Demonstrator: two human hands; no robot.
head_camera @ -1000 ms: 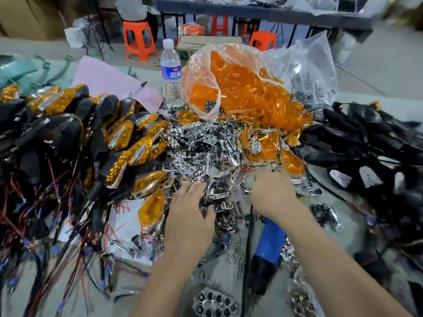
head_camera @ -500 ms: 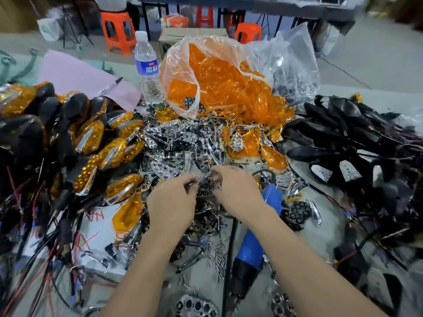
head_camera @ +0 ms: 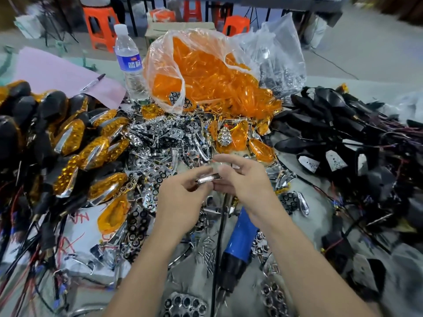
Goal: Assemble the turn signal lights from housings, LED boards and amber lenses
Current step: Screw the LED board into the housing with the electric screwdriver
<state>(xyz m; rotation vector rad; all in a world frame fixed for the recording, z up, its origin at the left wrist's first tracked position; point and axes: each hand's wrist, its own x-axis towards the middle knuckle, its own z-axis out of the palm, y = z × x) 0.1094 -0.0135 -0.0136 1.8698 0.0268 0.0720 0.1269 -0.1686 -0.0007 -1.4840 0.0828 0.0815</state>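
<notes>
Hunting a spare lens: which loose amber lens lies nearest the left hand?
The amber lens lying alone on the red-scribbled white sheet, just left of the left hand. The other loose lenses lie beyond the right hand, below the bag.

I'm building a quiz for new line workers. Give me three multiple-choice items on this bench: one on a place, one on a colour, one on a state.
1. The water bottle stands: A left of the bag of amber lenses; B right of it; C inside it.
2. The power tool has a handle that is: A red; B blue; C green.
3. The left hand and right hand: A lie flat; B together pinch a chrome part; C grip the bottle.
Key: A, it stands at the bag's left edge; B, the blue grip shows below the right wrist; B, the fingertips of both meet on it.
</notes>
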